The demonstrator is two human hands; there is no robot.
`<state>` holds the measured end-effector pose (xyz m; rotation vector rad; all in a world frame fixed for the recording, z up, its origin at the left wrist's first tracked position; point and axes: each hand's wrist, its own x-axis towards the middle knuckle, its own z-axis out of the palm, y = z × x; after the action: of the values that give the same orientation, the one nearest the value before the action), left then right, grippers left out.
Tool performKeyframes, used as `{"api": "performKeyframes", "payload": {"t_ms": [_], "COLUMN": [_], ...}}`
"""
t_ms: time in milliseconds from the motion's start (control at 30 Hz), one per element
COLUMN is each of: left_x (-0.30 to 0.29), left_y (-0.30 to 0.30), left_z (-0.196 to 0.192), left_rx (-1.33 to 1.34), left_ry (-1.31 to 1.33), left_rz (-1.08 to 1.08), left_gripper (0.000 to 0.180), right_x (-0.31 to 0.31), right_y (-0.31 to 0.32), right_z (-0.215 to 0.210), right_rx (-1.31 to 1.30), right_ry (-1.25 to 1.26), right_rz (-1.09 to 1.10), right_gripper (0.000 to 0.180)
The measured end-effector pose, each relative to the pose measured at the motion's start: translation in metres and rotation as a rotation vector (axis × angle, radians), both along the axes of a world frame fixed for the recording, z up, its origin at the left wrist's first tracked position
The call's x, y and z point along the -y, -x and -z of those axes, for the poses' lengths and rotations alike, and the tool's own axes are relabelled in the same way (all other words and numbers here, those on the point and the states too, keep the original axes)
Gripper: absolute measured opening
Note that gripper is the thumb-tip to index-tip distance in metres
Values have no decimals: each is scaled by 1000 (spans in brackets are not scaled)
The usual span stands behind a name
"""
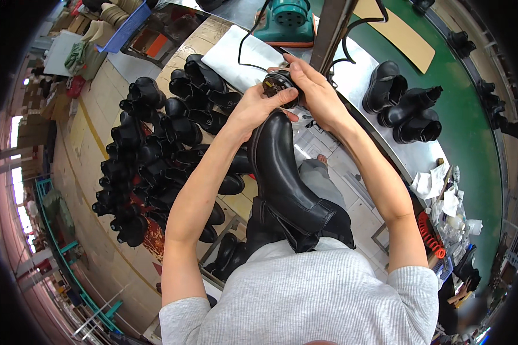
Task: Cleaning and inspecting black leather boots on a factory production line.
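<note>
- Black ankle boot (pixel 279 161) lies lengthwise in front of the person's body, toe pointing far and shaft near, over the lap; its toe sits just near of both hands, and its side opening gapes at the near end.
- Left forearm (pixel 195 187) rises from the near left and slants far and to the right, elbow bent, reaching in alongside the boot's left side.
- Right forearm (pixel 374 161) comes from the near right and slants far and to the left, so that the hands meet beyond the toe.
- Right hand (pixel 318 95) is partly closed around the far right side of a round dark object (pixel 272 85), fingers rather straight and together, thumb laid along the top.
- Left hand (pixel 259 104) grips the same object from the left and near side, thumb stretched across its near edge, the other fingers curled mostly out of sight; whether they also touch the boot, I cannot tell.
- Round dark object, the smallest thing, is tilted between the two hands just beyond the toe, its flat face with pale marks turned toward the near left.
</note>
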<state>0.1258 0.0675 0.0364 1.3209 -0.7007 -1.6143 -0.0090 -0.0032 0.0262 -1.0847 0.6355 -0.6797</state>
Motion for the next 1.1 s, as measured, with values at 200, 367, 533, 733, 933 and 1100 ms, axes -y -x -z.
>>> {"api": "performKeyframes", "payload": {"t_ms": [200, 367, 533, 733, 933, 1100], "left_x": [1, -3, -7, -10, -6, -4], "left_y": [-1, -10, -15, -24, -25, -29], "left_z": [0, 2, 4, 7, 7, 8], "left_rx": [27, -19, 7, 52, 68, 65], "left_ry": [33, 15, 0, -4, 4, -9], "left_rz": [-33, -27, -69, -96, -97, -70], "left_gripper": [42, 37, 33, 36, 29, 23], "right_x": [5, 12, 18, 23, 31, 33], "right_y": [0, 2, -1, -14, -40, -65], "right_z": [6, 19, 18, 19, 14, 16], "right_rx": [-112, -12, -39, 17, -266, -398], "right_ry": [230, 219, 273, 333, 350, 540], "right_rz": [-29, -17, -136, -196, -60, 36], "right_gripper": [60, 57, 60, 58, 51, 45]}}
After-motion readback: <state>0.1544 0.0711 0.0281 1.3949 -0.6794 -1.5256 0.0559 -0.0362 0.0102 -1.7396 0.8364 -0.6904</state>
